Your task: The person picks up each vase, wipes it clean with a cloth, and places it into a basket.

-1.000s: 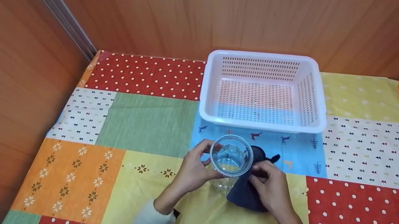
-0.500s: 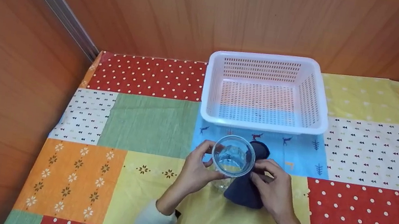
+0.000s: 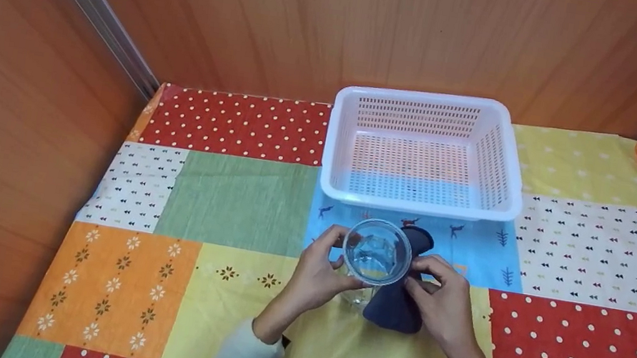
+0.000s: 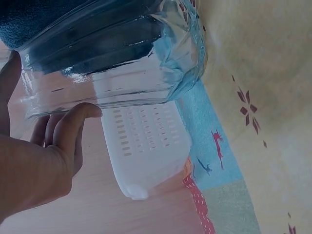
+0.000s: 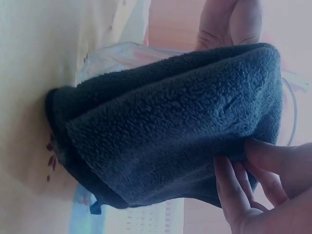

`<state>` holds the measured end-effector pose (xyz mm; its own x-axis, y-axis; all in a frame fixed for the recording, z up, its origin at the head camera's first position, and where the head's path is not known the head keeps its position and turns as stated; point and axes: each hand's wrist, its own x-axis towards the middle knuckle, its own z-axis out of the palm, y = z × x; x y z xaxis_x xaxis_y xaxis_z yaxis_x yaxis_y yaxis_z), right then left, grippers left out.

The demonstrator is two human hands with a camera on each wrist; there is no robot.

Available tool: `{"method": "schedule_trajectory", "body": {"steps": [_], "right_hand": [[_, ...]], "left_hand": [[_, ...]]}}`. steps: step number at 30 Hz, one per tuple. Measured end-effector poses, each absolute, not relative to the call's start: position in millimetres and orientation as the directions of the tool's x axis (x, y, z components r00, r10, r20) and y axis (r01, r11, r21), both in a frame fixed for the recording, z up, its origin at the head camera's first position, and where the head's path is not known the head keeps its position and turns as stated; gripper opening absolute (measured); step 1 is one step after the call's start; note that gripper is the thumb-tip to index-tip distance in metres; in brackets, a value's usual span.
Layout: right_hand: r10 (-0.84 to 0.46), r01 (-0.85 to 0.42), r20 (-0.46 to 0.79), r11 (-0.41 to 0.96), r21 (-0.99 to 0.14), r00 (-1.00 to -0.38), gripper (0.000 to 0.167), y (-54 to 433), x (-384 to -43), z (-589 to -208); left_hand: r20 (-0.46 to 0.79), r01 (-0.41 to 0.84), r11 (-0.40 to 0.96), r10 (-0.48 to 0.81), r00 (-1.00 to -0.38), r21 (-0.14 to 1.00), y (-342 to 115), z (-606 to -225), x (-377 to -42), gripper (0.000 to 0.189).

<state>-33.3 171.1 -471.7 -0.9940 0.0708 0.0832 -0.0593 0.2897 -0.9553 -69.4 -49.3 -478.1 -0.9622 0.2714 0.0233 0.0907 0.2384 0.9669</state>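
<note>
Upright over the yellow patch, a clear glass jar (image 3: 377, 254) with a round rim and ribbed sides is held by my left hand (image 3: 316, 276). Thumb and fingers of that hand span the jar near its rim. A dark blue-grey fleecy cloth (image 3: 394, 307) hangs along the jar's right side. My right hand (image 3: 445, 296) pinches the cloth between thumb and fingers, level with the upper part of the jar. In the right wrist view the folded cloth (image 5: 170, 122) hides most of the jar. Through the glass wall, the left wrist view shows the dark cloth behind.
A white perforated plastic basket (image 3: 418, 206) stands behind the hands, near the wooden back wall (image 3: 292, 17). Patchwork cloth (image 3: 239, 202) covers the table. Another wooden panel (image 3: 14, 146) rises along the left side.
The jar and my left hand have shifted slightly right. The cloth's upper end has folded toward the jar, and its small loop has gone out of sight. Both hands keep their hold.
</note>
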Motion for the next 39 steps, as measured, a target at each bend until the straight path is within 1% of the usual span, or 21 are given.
{"method": "schedule_trajectory", "body": {"steps": [4,10,14,21,27,30,34,39], "right_hand": [[0.053,-0.041,0.063,0.351,-0.936,-0.997,0.024,173,-36,-476],[0.015,-0.041,0.054,0.463,-0.885,-0.998,0.025,177,-39,-494],[0.005,-0.026,0.033,0.499,-0.866,-0.999,0.026,179,-42,-503],[0.029,-0.012,0.029,0.472,-0.881,-0.999,0.023,179,-40,-503],[0.047,-0.022,0.041,0.356,-0.934,-0.998,0.023,176,-35,-482],[0.052,-0.038,0.059,0.329,-0.944,-0.997,0.023,176,-36,-471],[0.052,-0.032,0.053,0.35,-0.936,-0.997,0.023,177,-37,-466],[0.022,-0.065,0.081,0.415,-0.907,-0.996,0.024,176,-38,-478]], "left_hand": [[0.02,0.096,0.251,0.29,-0.957,0.963,-49,-477,-70,0.066],[0.034,0.109,0.254,0.28,-0.959,0.961,-48,-478,-71,0.063],[0.037,0.11,0.255,0.275,-0.961,0.961,-49,-478,-72,0.062],[0.025,0.104,0.265,0.284,-0.958,0.959,-48,-477,-71,0.063],[0.031,0.11,0.262,0.288,-0.957,0.959,-47,-478,-71,0.064],[0.04,0.118,0.263,0.285,-0.958,0.958,-46,-479,-71,0.064],[0.034,0.111,0.264,0.281,-0.959,0.958,-45,-479,-70,0.065],[0.055,0.133,0.266,0.281,-0.958,0.955,-47,-479,-71,0.063]]}}
